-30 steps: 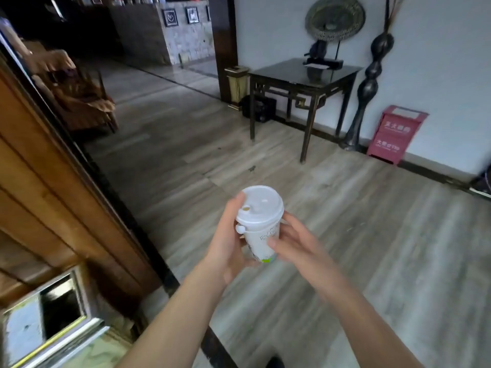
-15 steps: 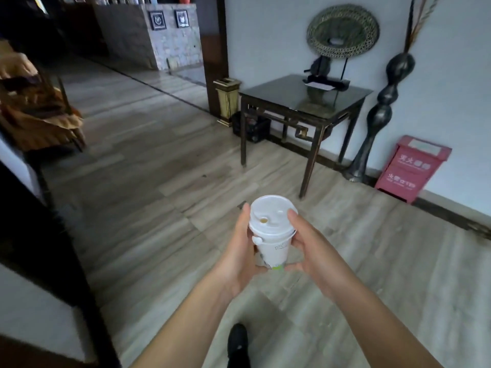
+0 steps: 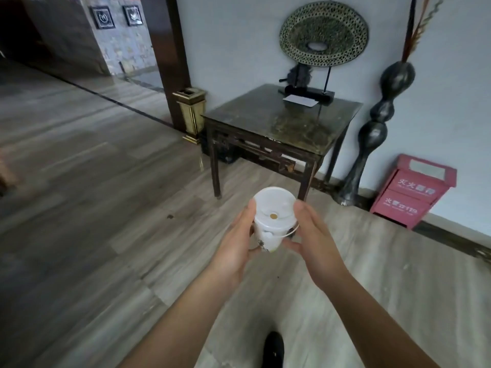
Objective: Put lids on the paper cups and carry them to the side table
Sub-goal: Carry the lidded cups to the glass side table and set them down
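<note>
A white paper cup (image 3: 268,239) with a white plastic lid (image 3: 275,207) on it is carried in front of me over the floor. My left hand (image 3: 236,243) grips its left side, thumb up by the lid's rim. My right hand (image 3: 313,240) holds its right side, fingers under the cup's base. The dark side table (image 3: 287,123) with a glossy top stands a little ahead, against the white wall.
On the table's back edge sit a round woven ornament on a stand (image 3: 322,33) and a white paper (image 3: 300,100). A gold bin (image 3: 190,112) stands left of the table, a tall dark vase (image 3: 377,123) and a red box (image 3: 414,192) right of it. My shoe (image 3: 273,349) shows below.
I have walked away from the wooden counter on the left toward the side table, which is now nearer and larger. Both hands keep hold of the lidded cup.
</note>
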Tool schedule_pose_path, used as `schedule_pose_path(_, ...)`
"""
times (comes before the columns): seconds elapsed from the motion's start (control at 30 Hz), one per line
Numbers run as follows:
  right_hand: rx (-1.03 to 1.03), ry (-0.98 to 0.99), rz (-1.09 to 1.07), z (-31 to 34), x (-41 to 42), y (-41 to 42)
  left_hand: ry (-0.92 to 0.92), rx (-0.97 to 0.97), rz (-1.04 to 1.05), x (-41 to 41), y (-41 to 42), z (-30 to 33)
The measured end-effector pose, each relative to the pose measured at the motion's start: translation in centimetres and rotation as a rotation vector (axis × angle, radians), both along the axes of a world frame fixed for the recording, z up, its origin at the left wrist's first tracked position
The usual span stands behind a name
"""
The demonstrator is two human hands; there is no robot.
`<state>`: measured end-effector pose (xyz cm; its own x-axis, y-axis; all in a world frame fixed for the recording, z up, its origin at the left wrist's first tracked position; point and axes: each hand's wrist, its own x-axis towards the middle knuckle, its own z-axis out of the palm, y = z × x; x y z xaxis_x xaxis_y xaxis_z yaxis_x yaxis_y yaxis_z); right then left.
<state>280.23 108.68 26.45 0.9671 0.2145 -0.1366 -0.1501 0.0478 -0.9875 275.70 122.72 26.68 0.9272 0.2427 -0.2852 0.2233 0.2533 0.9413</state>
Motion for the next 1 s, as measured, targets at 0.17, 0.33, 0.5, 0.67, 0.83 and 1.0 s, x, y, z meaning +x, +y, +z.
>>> schedule_pose_path(0.17, 0.042, 0.034, 0.01, -2.7, 17.5, 4.1, -0.004, -0.008, 0.038, 17.5, 4.4, -1.7)
schedule_pose_path(0.33, -0.049, 0.125, 0.039, -3.1, 33.8, 7.9, 0.064, -0.062, 0.094, 33.1, 7.7, -1.6)
schedule_pose_path(0.5, -0.101, 0.083, 0.132, -3.7, 46.6, 11.8, 0.082, -0.086, 0.177, 46.0, 12.2, -2.5)
schedule_pose_path(0.67, -0.073, 0.094, 0.058, -6.5, 59.0, 17.1, 0.097, -0.088, 0.135, 58.4, 17.1, -4.5)
schedule_pose_path(0.83, -0.087, 0.135, 0.026, -8.1, 70.8, 24.1, 0.131, -0.107, 0.135, 71.9, 24.4, -6.6)
schedule_pose_path(1.0, -0.114, 0.193, -0.007, -8.7, 81.9, 29.9, 0.236, -0.1, 0.061, 83.8, 30.4, -7.2)
